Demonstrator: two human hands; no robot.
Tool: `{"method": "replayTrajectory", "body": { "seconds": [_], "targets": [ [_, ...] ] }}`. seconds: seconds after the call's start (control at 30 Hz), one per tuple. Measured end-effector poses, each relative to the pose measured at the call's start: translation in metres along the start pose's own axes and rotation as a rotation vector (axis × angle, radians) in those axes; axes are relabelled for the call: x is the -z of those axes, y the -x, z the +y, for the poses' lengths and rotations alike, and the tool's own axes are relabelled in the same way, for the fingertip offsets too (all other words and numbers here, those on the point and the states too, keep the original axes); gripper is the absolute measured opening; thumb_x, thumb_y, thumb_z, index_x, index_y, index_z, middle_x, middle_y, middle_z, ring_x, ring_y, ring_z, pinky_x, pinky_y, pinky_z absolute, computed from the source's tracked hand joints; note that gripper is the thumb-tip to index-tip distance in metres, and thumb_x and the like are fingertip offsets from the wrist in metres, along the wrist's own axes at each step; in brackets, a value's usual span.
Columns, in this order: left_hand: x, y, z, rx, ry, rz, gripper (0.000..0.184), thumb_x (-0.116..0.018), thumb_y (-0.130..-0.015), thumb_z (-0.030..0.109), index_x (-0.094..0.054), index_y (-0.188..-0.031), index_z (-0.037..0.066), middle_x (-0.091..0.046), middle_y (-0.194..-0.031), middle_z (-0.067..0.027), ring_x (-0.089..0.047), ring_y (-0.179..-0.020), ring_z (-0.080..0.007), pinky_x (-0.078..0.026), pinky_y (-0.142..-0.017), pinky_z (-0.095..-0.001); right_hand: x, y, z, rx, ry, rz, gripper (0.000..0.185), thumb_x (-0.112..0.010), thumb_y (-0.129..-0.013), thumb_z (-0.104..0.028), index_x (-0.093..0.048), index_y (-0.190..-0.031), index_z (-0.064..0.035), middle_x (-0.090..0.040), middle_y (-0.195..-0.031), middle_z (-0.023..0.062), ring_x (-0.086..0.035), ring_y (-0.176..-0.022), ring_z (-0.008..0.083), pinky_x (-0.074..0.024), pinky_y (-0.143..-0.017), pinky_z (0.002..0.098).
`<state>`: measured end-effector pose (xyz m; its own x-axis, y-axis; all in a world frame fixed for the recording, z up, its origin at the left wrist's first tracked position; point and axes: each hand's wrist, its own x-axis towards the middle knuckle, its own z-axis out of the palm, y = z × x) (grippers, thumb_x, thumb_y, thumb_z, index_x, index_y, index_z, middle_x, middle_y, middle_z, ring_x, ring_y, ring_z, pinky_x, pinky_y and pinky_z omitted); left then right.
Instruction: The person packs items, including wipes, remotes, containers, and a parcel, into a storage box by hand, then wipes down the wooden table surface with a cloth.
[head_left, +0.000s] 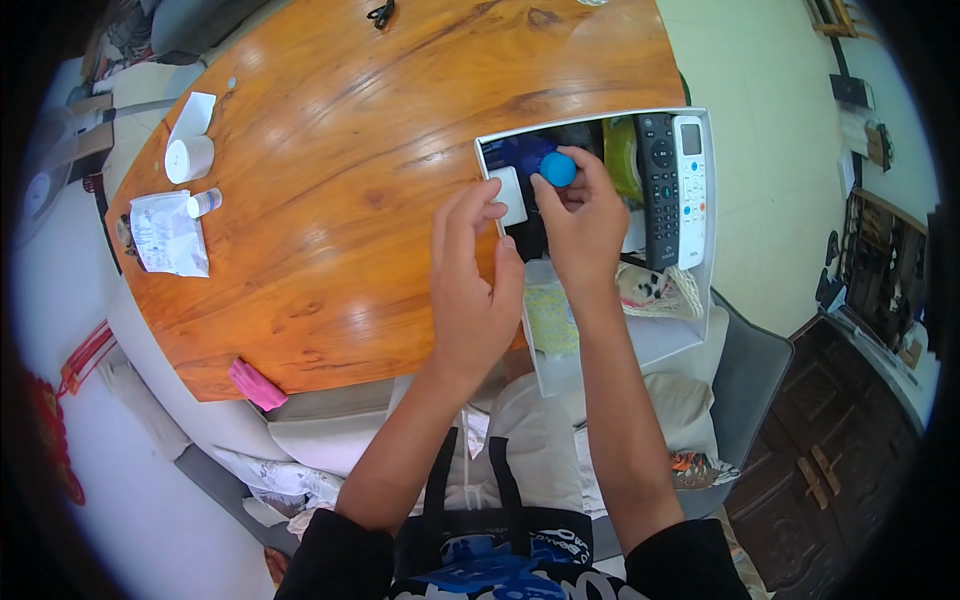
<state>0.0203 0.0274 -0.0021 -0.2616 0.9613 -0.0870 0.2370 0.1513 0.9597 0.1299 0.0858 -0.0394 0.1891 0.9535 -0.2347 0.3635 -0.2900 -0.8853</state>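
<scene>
A white box (712, 240) holds several household items at the table's right edge. Inside it, my right hand (585, 225) pinches a blue round cap (557, 169) between thumb and fingers. Dark blue material (515, 150) shows behind the cap; whether the two are joined I cannot tell. My left hand (475, 265) is at the box's left wall, thumb and fingers apart. Its fingertips are close to a small white block-shaped item (511, 195); contact between them is unclear.
Beside my right hand lie a black remote (660, 190), a white remote (690, 190) and a green packet (622, 155). On the wooden table (350, 200) are a white roll (190, 160), a plastic bag (168, 235), a small bottle (205, 203) and a pink cloth (257, 384).
</scene>
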Motion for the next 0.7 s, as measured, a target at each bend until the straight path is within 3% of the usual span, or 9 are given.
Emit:
{"method": "replayTrajectory", "body": {
  "seconds": [0.2, 0.5, 0.6, 0.7],
  "targets": [
    [0.000, -0.001, 0.003, -0.013, -0.013, -0.007, 0.045, -0.052, -0.089, -0.004, -0.049, -0.133, 0.000, -0.052, -0.129, -0.0134, -0.059, -0.113, -0.0221, -0.044, -0.100, -0.0360, -0.008, -0.008, -0.009, 0.122, 0.216, -0.053, 0.035, -0.073, -0.081, -0.003, -0.064, -0.115, 0.0007, -0.070, -0.086, 0.0162, -0.069, -0.072, 0.0254, -0.0545, -0.069, 0.0363],
    [0.010, 0.001, -0.004, -0.004, -0.007, 0.010, 0.043, -0.053, -0.088, -0.005, -0.051, -0.131, 0.000, -0.054, -0.127, -0.0137, -0.059, -0.114, -0.0228, -0.044, -0.101, -0.0360, 0.008, 0.033, -0.009, 0.066, 0.059, 0.006, 0.051, -0.068, -0.084, 0.000, -0.054, -0.133, -0.0007, -0.068, -0.091, 0.0118, -0.066, -0.075, 0.0226, -0.0532, -0.071, 0.0340],
    [0.017, 0.007, -0.011, -0.014, -0.029, 0.064, 0.039, -0.054, -0.085, -0.005, -0.057, -0.124, -0.001, -0.058, -0.119, -0.0197, -0.059, -0.108, -0.0338, -0.045, -0.099, -0.0402, 0.016, 0.062, -0.024, 0.208, 0.173, 0.011, 0.038, -0.066, -0.084, 0.005, -0.061, -0.121, -0.0015, -0.066, -0.093, 0.0123, -0.065, -0.079, 0.0233, -0.0521, -0.073, 0.0331],
    [0.033, 0.015, -0.019, 0.006, -0.094, 0.020, 0.035, -0.055, -0.086, -0.004, -0.060, -0.120, -0.001, -0.061, -0.119, -0.0205, -0.058, -0.113, -0.0370, -0.044, -0.101, -0.0413, 0.010, 0.086, -0.043, 0.354, 0.190, -0.053, 0.028, -0.066, -0.083, 0.007, -0.066, -0.109, -0.0015, -0.065, -0.094, 0.0132, -0.064, -0.084, 0.0269, -0.0521, -0.075, 0.0353]
  ]
}}
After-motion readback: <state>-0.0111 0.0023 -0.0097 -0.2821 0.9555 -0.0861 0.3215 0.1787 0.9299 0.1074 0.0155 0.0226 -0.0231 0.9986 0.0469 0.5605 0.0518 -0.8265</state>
